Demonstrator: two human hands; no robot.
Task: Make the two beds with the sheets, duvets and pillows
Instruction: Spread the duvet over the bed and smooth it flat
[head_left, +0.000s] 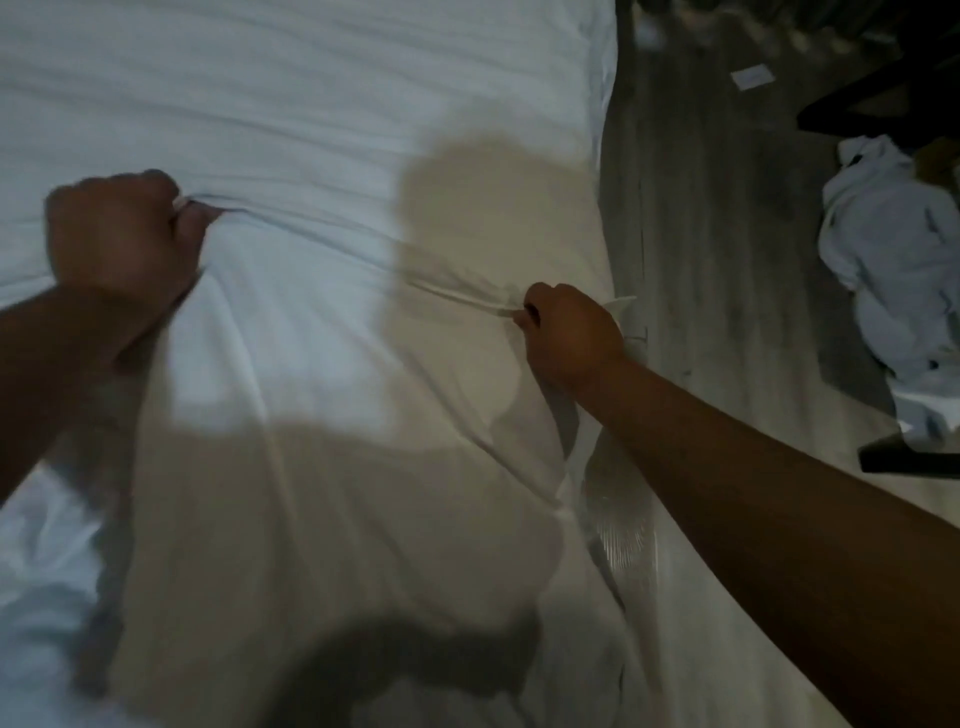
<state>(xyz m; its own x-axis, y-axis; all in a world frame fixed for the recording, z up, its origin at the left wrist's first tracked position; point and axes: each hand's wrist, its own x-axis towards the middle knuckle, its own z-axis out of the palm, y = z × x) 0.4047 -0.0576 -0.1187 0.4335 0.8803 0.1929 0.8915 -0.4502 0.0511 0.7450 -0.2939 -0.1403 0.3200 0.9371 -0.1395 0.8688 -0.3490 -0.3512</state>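
Note:
A white sheet (322, 332) covers the bed (311, 78) and fills most of the view. My left hand (119, 239) grips a bunched fold of the sheet at the left. Near the bed's right edge, my right hand (566, 332) pinches another fold of the same sheet. A taut crease runs between the two hands. My shadow falls across the near part of the sheet. The picture is blurred.
Grey wood-look floor (701, 234) runs along the bed's right side. A heap of white linen (898, 291) lies on the floor at the far right, beside dark furniture legs (883, 88). A small white paper (753, 78) lies on the floor further back.

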